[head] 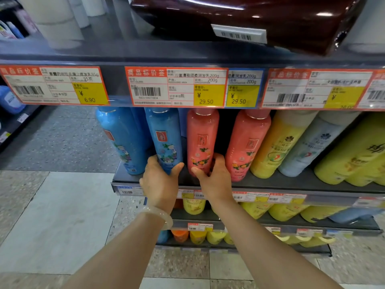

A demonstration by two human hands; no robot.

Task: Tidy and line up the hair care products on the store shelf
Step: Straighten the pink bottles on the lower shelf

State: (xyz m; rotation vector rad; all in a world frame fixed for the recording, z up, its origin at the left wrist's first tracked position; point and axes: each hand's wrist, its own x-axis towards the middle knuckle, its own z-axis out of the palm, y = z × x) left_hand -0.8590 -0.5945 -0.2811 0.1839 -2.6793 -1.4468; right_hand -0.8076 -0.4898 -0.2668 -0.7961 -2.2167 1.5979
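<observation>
Fingers of my left hand (159,180) curl round the base of a blue floral bottle (165,140) at frame centre; my right hand (214,176) grips the pink floral bottle (201,140) just beside it, both standing on the dark shelf (291,182).

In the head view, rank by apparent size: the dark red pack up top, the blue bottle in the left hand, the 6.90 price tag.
1. dark red pack, cropped
2. 6.90 price tag
3. blue bottle, part hidden; nearness skews all this.
</observation>
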